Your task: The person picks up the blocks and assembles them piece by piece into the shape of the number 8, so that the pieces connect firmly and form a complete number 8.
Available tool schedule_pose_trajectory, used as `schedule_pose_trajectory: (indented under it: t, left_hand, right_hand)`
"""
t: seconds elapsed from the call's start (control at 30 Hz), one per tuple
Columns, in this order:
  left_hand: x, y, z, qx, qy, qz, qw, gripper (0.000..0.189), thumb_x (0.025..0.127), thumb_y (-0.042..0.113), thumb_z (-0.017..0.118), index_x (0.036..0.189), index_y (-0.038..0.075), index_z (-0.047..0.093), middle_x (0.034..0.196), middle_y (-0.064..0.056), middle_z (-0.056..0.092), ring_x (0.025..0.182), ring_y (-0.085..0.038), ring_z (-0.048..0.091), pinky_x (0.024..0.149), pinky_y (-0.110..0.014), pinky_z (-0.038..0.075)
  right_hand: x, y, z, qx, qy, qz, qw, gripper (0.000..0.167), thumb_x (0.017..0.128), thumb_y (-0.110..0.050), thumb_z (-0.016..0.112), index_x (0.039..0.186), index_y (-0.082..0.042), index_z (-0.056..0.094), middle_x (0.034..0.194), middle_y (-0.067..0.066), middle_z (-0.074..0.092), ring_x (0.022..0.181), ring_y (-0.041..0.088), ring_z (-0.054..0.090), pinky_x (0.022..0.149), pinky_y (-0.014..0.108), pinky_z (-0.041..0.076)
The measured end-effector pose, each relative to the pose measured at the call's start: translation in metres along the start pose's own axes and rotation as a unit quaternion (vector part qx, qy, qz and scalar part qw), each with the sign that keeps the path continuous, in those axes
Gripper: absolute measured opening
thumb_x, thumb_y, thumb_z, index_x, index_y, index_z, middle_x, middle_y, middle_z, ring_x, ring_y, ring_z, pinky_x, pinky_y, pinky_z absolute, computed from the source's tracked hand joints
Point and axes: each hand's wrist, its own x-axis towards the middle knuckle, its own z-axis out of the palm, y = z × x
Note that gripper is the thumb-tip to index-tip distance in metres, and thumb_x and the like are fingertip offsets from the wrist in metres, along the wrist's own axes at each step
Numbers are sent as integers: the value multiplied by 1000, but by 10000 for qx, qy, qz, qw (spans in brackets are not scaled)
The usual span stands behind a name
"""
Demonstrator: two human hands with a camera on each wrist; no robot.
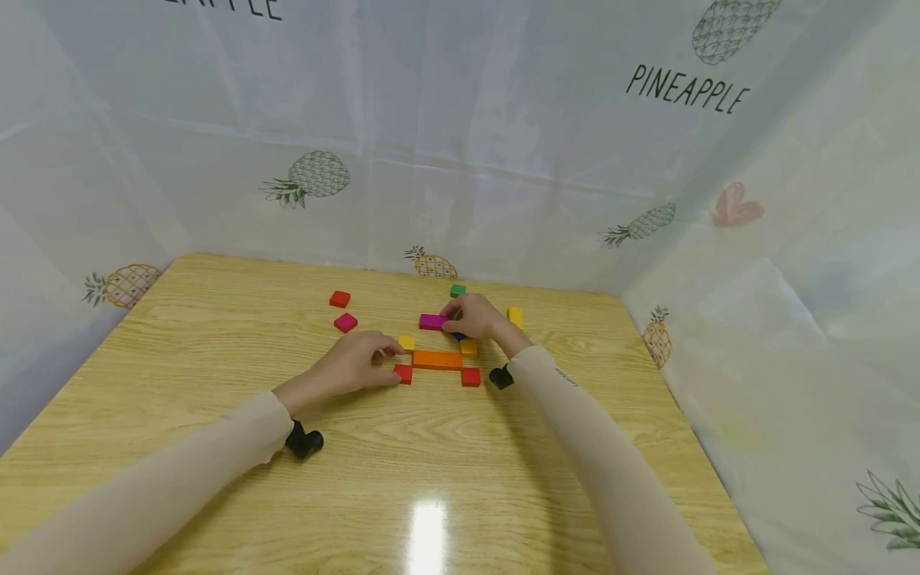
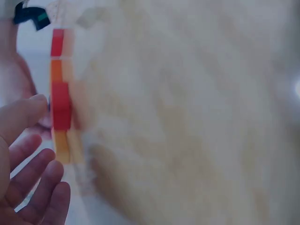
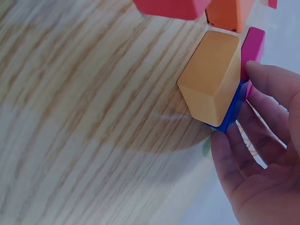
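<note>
In the head view, my right hand (image 1: pixel 476 317) pinches the right end of a purple block (image 1: pixel 431 322) between thumb and fingers. A blue block (image 3: pixel 233 110) lies under that hand, beside the yellow block (image 3: pixel 211 70). My left hand (image 1: pixel 355 363) has its fingers loosely spread at the left of the arrangement. Its thumb tip is right at the left red block (image 1: pixel 404 374), and its other fingertips are near another yellow block (image 1: pixel 406 343). Between the hands lies a long orange block (image 1: pixel 437 361), with a second red block (image 1: pixel 470 377) at its near right corner.
Loose on the wooden table (image 1: pixel 345 487) lie a red block (image 1: pixel 340 299) and a pink block (image 1: pixel 346 323) at back left. A green block (image 1: pixel 458 291) and a long yellow block (image 1: pixel 515 317) are at back right. A pineapple-print sheet (image 1: pixel 503 200) hangs behind the table.
</note>
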Motion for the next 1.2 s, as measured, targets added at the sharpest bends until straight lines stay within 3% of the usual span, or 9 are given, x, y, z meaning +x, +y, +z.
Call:
schedule_pose_trajectory:
  t: [0.17, 0.33, 0.57, 0.73, 0.93, 1.2]
  left_hand:
    - [-1, -11, -23, 251, 255, -161, 9992, 42, 91, 30, 87, 128, 11, 76, 123, -4, 75, 101, -22, 69, 90, -45, 58]
    - [0, -28, -54, 510, 404, -321, 9974, 44, 93, 27, 85, 130, 8, 74, 120, -10, 75, 99, -26, 67, 86, -45, 56]
    - [3, -55, -84, 559, 227, -401, 9974, 49, 95, 24, 83, 139, 7, 69, 135, -15, 68, 115, -35, 65, 94, -55, 54]
    - [6, -71, -92, 525, -40, -252, 9983, 52, 95, 22, 83, 142, 7, 66, 138, -12, 67, 119, -36, 63, 95, -55, 55]
    - [12, -76, -93, 485, -427, -132, 9978, 56, 93, 17, 84, 145, 5, 64, 143, -16, 64, 121, -38, 64, 98, -56, 54]
    - [23, -87, -88, 571, -740, 249, 9953, 44, 93, 9, 83, 135, 3, 70, 125, -13, 70, 110, -32, 71, 95, -52, 57]
  right_hand:
    - [2, 0, 0, 11, -28, 13, 10000, 27, 103, -24, 74, 127, -12, 78, 118, 4, 77, 106, 21, 68, 95, 36, 56]
    - [1, -2, -1, 31, -55, 73, 10000, 28, 103, -24, 73, 127, -11, 77, 118, 5, 77, 106, 21, 69, 95, 36, 57]
    - [-2, -7, -1, 42, -15, 76, 10000, 29, 103, -23, 73, 129, -10, 76, 118, 6, 77, 106, 22, 69, 95, 37, 56]
    - [-2, -6, -2, -1, 8, 98, 10000, 29, 103, -23, 74, 128, -10, 77, 118, 6, 77, 107, 22, 69, 96, 37, 56]
    - [-2, -5, -1, 40, 5, 182, 9998, 29, 103, -24, 74, 128, -11, 77, 118, 5, 77, 107, 21, 69, 96, 36, 56]
    - [-3, -4, -2, 42, -27, 176, 9998, 30, 103, -24, 74, 129, -11, 76, 120, 5, 76, 109, 21, 68, 97, 36, 56]
